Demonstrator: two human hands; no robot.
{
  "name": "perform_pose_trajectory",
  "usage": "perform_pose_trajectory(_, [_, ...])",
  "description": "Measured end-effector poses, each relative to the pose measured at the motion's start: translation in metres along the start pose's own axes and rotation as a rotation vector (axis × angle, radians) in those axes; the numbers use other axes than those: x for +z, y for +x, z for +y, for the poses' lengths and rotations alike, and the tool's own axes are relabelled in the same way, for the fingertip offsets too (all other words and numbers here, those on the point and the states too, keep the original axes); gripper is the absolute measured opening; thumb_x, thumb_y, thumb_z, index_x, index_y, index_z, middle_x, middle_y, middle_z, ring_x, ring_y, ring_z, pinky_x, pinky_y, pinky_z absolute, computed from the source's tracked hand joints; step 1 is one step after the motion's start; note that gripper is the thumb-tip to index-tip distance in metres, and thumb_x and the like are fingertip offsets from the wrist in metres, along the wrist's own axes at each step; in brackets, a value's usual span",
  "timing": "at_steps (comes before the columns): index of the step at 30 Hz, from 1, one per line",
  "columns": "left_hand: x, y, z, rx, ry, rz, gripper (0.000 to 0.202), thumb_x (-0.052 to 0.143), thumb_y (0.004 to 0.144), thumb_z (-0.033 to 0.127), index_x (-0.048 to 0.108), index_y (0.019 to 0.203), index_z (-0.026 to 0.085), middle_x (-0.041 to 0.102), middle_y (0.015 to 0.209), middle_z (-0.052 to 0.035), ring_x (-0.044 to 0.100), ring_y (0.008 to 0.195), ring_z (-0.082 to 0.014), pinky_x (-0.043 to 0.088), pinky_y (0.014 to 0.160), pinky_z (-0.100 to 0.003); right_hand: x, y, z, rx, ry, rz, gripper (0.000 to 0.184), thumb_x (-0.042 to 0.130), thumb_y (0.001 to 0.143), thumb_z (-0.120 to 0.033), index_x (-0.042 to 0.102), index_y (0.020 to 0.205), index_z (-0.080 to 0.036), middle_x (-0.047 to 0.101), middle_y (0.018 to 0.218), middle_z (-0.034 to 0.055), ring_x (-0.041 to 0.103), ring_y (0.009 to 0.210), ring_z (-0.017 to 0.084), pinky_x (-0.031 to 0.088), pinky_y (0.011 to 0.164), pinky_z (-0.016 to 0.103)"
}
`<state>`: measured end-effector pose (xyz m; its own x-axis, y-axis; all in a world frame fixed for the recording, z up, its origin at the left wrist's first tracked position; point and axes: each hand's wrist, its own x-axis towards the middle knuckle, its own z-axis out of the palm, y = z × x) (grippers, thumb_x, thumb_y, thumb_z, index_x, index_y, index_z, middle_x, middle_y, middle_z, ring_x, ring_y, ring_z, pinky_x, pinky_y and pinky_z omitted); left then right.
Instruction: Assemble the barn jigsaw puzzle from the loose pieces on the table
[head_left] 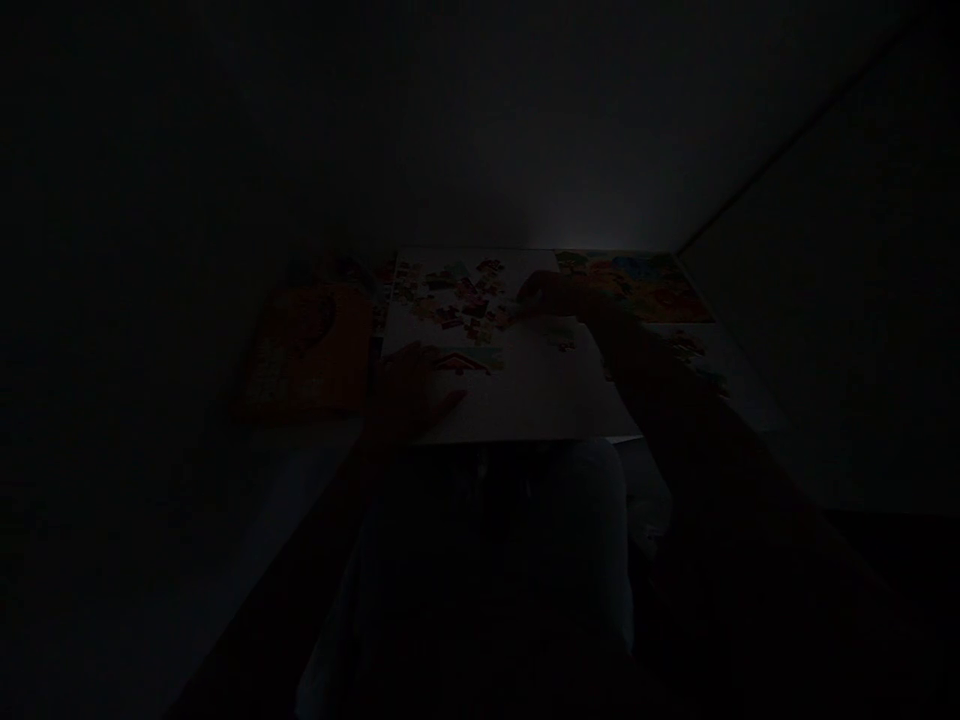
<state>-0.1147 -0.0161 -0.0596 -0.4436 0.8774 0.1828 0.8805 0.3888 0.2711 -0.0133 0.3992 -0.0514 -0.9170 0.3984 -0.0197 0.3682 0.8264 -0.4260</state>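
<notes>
Head view, dimly lit: on a white board (540,395), loose puzzle pieces (474,300) lie toward 10 o'clock, above a joined strip (465,362). At 8 o'clock the left hand (409,385) lies beside the strip, thumb spread from fingers. At 1 o'clock the right hand (551,293) curls near the pieces; whether it pinches one cannot be told. An orange packet (315,345) lies at 9 o'clock.

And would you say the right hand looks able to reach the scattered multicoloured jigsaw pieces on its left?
Probably yes: the right hand is beside the jigsaw pieces, and the dimly lit way looks free.
</notes>
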Motion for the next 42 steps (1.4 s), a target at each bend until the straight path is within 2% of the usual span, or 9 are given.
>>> perform_pose_trajectory(3, [0.0, 0.0, 0.0, 0.01, -0.01, 0.001, 0.073, 0.063, 0.107, 0.07, 0.057, 0.163, 0.022, 0.061, 0.171, -0.0196, 0.05, 0.165, -0.0415, 0.034, 0.139, -0.064, -0.006, -0.018, -0.004, 0.003, 0.1, 0.045, 0.04, 0.098, 0.08, -0.041, 0.086, 0.114, -0.023, 0.085, 0.119, 0.014, 0.08, 0.108, 0.035, 0.067, 0.1, 0.055])
perform_pose_trajectory(6, [0.0, 0.001, 0.0, 0.008, -0.003, 0.004, 0.074, 0.064, 0.107, 0.07, 0.057, 0.162, 0.021, 0.06, 0.171, -0.0207, 0.05, 0.165, -0.0423, 0.035, 0.138, -0.063, -0.004, -0.054, -0.012, -0.114, 0.178, 0.1, 0.047, 0.09, 0.087, -0.045, 0.084, 0.129, -0.024, 0.085, 0.128, 0.0138, 0.079, 0.115, 0.034, 0.066, 0.105, 0.052])
perform_pose_trajectory(9, [0.0, 0.001, 0.001, 0.019, 0.003, -0.003, 0.073, 0.063, 0.107, 0.07, 0.057, 0.162, 0.022, 0.061, 0.171, -0.0191, 0.049, 0.165, -0.0422, 0.034, 0.138, -0.065, 0.009, -0.099, -0.025, -0.228, 0.13, 0.133, 0.05, 0.081, 0.095, -0.052, 0.083, 0.139, -0.029, 0.083, 0.134, 0.011, 0.078, 0.122, 0.034, 0.062, 0.111, 0.054])
perform_pose_trajectory(14, [-0.001, 0.0, 0.003, 0.007, -0.005, 0.001, 0.076, 0.064, 0.106, 0.07, 0.056, 0.163, 0.02, 0.059, 0.172, -0.0206, 0.049, 0.166, -0.0432, 0.033, 0.14, -0.064, 0.04, -0.145, -0.045, -0.288, -0.016, 0.093, 0.037, 0.067, 0.107, -0.042, 0.087, 0.135, -0.029, 0.084, 0.139, 0.0108, 0.079, 0.126, 0.034, 0.059, 0.114, 0.052])
perform_pose_trajectory(19, [-0.003, -0.001, 0.005, -0.014, 0.001, -0.006, 0.077, 0.063, 0.107, 0.07, 0.057, 0.164, 0.019, 0.057, 0.173, -0.0217, 0.048, 0.166, -0.0436, 0.031, 0.14, -0.065, 0.052, -0.149, -0.052, -0.261, -0.084, 0.113, 0.035, 0.067, 0.109, -0.036, 0.087, 0.137, -0.032, 0.079, 0.149, 0.01, 0.075, 0.132, 0.035, 0.057, 0.118, 0.055])
perform_pose_trajectory(24, [-0.002, 0.0, 0.003, 0.007, -0.007, -0.007, 0.076, 0.062, 0.107, 0.069, 0.056, 0.164, 0.019, 0.059, 0.172, -0.021, 0.048, 0.166, -0.0418, 0.032, 0.14, -0.062, 0.053, -0.149, -0.055, -0.258, -0.122, 0.108, 0.035, 0.062, 0.111, -0.032, 0.086, 0.136, -0.034, 0.079, 0.147, 0.0098, 0.072, 0.131, 0.033, 0.057, 0.117, 0.053])
perform_pose_trajectory(29, [0.0, 0.001, 0.002, 0.0, 0.012, -0.013, 0.074, 0.062, 0.107, 0.07, 0.056, 0.163, 0.022, 0.06, 0.172, -0.0192, 0.049, 0.165, -0.0418, 0.031, 0.14, -0.066, 0.054, -0.153, -0.063, -0.283, -0.161, 0.105, 0.04, 0.058, 0.111, -0.028, 0.084, 0.141, -0.031, 0.077, 0.149, 0.0114, 0.071, 0.135, 0.034, 0.054, 0.119, 0.055])
perform_pose_trajectory(38, [-0.003, -0.001, 0.004, 0.015, -0.004, 0.006, 0.074, 0.064, 0.107, 0.069, 0.057, 0.162, 0.021, 0.061, 0.171, -0.0192, 0.05, 0.164, -0.0415, 0.032, 0.14, -0.063, 0.06, -0.153, -0.07, -0.25, -0.225, 0.14, 0.037, 0.057, 0.115, -0.035, 0.085, 0.139, -0.031, 0.076, 0.147, 0.0148, 0.072, 0.126, 0.037, 0.057, 0.11, 0.056])
perform_pose_trajectory(42, [-0.004, 0.0, 0.005, 0.026, -0.013, 0.011, 0.073, 0.065, 0.107, 0.067, 0.058, 0.162, 0.02, 0.061, 0.17, -0.0195, 0.051, 0.163, -0.0405, 0.034, 0.139, -0.062, 0.062, -0.158, -0.072, -0.265, -0.216, 0.183, 0.039, 0.062, 0.113, -0.036, 0.079, 0.147, -0.029, 0.073, 0.153, 0.0155, 0.068, 0.135, 0.038, 0.053, 0.115, 0.057])
